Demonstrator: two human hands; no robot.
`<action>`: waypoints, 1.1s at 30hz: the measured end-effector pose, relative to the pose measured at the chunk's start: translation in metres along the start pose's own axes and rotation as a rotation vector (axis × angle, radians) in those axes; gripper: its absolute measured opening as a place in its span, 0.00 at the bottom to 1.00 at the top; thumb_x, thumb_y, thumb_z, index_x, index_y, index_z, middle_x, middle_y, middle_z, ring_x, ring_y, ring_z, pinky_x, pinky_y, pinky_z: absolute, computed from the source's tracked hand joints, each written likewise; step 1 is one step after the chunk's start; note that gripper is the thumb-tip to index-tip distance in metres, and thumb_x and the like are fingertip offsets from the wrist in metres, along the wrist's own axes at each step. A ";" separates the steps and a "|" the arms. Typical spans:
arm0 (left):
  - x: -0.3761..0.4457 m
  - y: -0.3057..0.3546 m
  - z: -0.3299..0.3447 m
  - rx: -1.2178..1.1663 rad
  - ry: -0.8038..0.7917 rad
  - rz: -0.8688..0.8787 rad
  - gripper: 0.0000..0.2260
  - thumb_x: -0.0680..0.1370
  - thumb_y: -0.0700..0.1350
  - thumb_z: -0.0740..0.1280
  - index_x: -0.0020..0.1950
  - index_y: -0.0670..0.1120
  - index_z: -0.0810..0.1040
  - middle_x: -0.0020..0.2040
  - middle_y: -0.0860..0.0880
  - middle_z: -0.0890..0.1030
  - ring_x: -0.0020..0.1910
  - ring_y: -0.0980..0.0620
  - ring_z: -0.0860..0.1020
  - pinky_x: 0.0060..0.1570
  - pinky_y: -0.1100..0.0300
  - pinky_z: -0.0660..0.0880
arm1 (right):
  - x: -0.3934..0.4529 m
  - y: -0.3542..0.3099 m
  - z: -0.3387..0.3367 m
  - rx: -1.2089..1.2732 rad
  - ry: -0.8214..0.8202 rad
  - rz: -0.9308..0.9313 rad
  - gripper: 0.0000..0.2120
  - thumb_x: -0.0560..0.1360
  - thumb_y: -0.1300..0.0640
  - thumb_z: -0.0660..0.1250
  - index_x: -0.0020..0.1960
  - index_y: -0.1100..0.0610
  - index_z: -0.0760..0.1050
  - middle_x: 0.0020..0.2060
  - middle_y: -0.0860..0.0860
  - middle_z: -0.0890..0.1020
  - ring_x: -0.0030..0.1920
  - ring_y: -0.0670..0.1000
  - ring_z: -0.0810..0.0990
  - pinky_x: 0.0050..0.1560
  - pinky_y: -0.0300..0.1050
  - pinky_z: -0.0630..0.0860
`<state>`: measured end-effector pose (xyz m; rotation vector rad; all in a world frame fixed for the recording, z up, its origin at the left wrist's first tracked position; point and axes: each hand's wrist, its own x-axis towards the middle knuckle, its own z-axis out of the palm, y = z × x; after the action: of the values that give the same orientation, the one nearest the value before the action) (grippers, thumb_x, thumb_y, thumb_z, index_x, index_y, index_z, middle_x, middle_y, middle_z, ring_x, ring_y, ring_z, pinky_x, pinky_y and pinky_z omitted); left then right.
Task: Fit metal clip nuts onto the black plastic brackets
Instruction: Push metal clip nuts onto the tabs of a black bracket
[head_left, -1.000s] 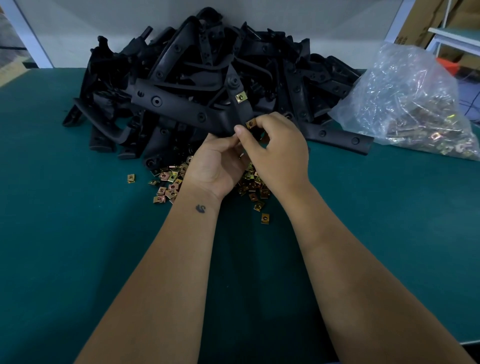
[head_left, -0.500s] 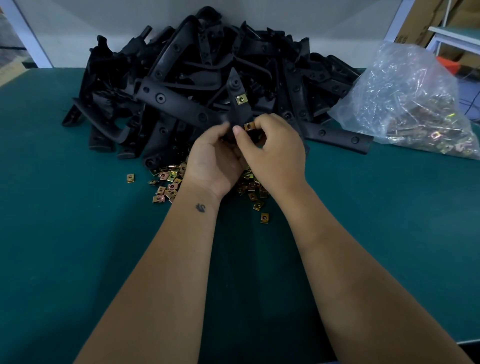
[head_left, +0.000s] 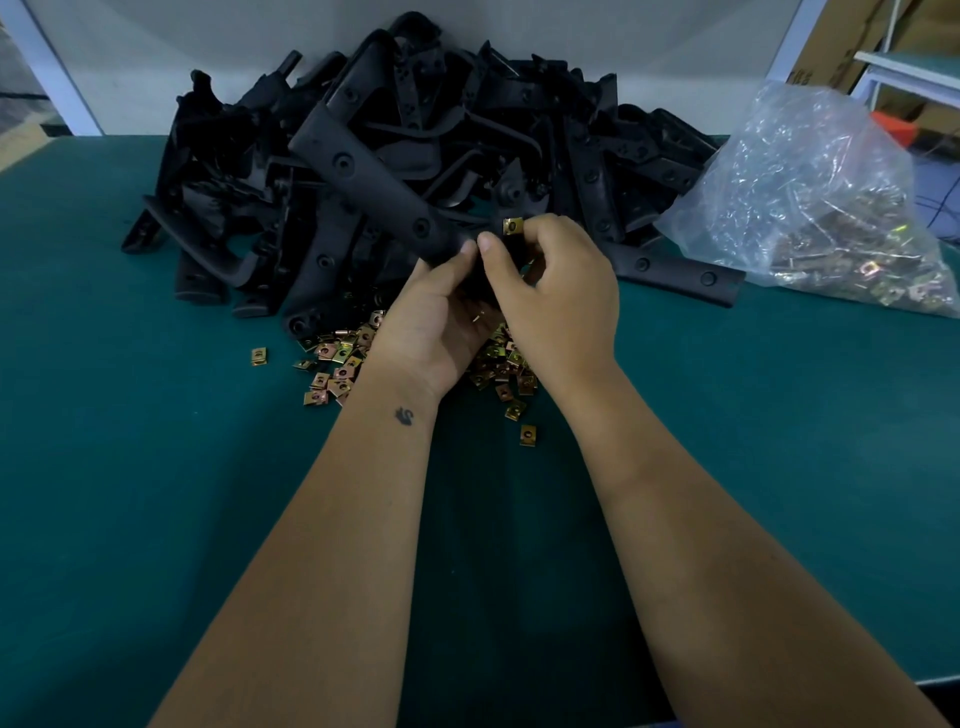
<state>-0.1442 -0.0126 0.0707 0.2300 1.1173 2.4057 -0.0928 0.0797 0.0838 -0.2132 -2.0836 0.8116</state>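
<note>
Fingers (head_left: 540, 236) of the right hand (head_left: 563, 306) pinch a clip nut (head_left: 512, 226) just right of the bracket (head_left: 384, 195), whose long axis runs toward the bench's far-left corner; the left hand (head_left: 434, 312) grips its near end.

No legible text, label, brand or number appears anywhere; faint printing on the cardboard box (head_left: 826, 73), far right of the fingers, is too blurred to read.

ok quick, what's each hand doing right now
Left hand: closed on the black bracket.
Right hand: closed, pinching a clip nut at the bracket.
</note>
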 end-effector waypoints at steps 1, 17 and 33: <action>0.001 0.000 0.000 -0.012 0.003 -0.001 0.08 0.83 0.40 0.62 0.61 0.44 0.77 0.51 0.46 0.85 0.51 0.49 0.83 0.55 0.50 0.79 | 0.000 0.000 0.000 0.002 0.016 -0.005 0.13 0.76 0.47 0.68 0.46 0.58 0.79 0.40 0.48 0.80 0.39 0.47 0.77 0.40 0.46 0.75; -0.004 0.005 0.004 -0.114 0.063 -0.011 0.16 0.83 0.46 0.62 0.68 0.39 0.75 0.60 0.40 0.82 0.58 0.45 0.81 0.62 0.51 0.78 | 0.002 0.003 0.002 0.336 -0.237 0.240 0.07 0.74 0.52 0.72 0.49 0.54 0.80 0.44 0.46 0.83 0.46 0.44 0.81 0.49 0.41 0.78; 0.006 0.007 0.001 -0.156 0.184 0.108 0.09 0.84 0.43 0.61 0.53 0.43 0.81 0.47 0.44 0.84 0.40 0.52 0.81 0.42 0.62 0.79 | 0.012 0.014 -0.003 0.827 -0.220 0.603 0.03 0.75 0.63 0.71 0.46 0.57 0.79 0.36 0.48 0.81 0.33 0.47 0.76 0.38 0.42 0.74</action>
<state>-0.1510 -0.0127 0.0761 0.0181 1.0102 2.6397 -0.0998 0.0964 0.0841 -0.3025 -1.6988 2.0556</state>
